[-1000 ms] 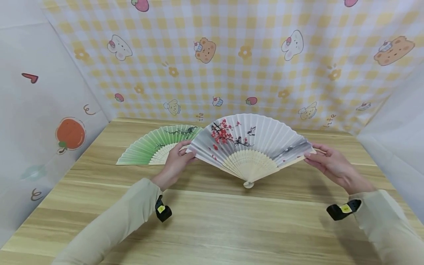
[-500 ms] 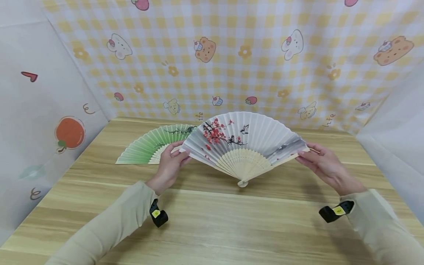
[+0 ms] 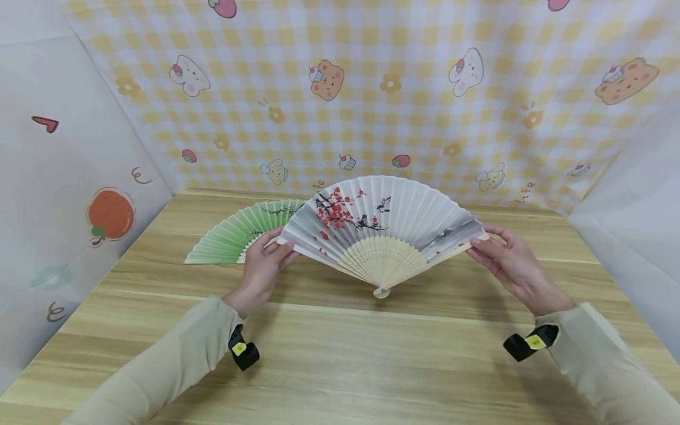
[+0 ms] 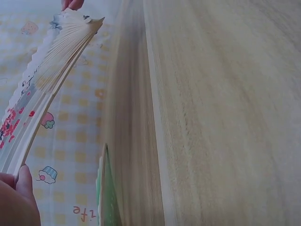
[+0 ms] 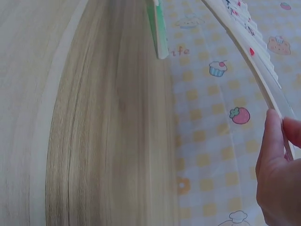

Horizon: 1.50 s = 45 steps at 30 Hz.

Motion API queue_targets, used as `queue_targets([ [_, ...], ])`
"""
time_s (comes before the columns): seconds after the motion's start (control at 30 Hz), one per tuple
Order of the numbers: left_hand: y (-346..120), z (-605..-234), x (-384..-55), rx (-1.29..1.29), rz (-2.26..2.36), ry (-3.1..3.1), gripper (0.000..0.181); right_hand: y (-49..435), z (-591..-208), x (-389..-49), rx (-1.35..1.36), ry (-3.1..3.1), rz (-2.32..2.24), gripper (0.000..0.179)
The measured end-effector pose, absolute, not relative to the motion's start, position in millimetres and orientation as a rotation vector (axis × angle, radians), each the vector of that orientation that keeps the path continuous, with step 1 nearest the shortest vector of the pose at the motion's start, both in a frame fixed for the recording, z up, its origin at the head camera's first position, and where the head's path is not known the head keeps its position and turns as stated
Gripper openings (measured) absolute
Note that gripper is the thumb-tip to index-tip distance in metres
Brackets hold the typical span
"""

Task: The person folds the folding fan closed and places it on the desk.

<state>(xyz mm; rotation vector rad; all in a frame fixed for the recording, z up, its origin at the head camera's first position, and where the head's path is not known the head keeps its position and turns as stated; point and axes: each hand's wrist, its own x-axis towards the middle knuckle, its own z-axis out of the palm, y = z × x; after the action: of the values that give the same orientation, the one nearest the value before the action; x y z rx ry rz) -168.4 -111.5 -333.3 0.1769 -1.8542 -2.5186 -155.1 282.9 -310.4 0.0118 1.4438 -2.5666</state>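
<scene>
- Above the far middle of the wood-grain table point(image 3: 340, 366), a white-and-grey folding fan point(image 3: 401, 212) is spread wide, raised off the tabletop with its pivot end toward the near side.
- The left hand point(image 3: 260, 271) pinches the fan's left outer corner, its thumb and fingers closed on the edge.
- The right hand point(image 3: 510, 265) pinches the right outer corner the same way, so the fan spans the space between both hands.
- Just behind it, to the left, a green folding fan point(image 3: 225, 239) rests open on the table, its right part hidden by the raised fan and the left hand.
- The white-and-grey fan's pleated leaf carries red blossoms, dark twigs and small birds; its slim, pale ribs look wooden and gather at a rounded end. Whether the leaf is paper or cloth cannot be told.
- Beige sleeves point(image 3: 154, 372) cover both forearms, with a black wrist camera point(image 3: 244, 354) at each cuff.
- At the far side hangs a yellow-and-white checked cloth point(image 3: 393, 112), softly creased, printed with bears, cupcakes, strawberries and flowers.
</scene>
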Motion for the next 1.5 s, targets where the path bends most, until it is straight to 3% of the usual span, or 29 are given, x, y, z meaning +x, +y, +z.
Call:
queue_targets([
  [0.73, -120, -325, -164, 0.091, -2.451, -1.950, 0.040, 270, -307, -158, 0.079, 1.464, -2.656, 0.031],
  [1.5, -112, -325, -166, 0.079, -2.462, -1.977, 0.040, 254, -305, -159, 0.045, 1.344, -2.679, 0.014],
])
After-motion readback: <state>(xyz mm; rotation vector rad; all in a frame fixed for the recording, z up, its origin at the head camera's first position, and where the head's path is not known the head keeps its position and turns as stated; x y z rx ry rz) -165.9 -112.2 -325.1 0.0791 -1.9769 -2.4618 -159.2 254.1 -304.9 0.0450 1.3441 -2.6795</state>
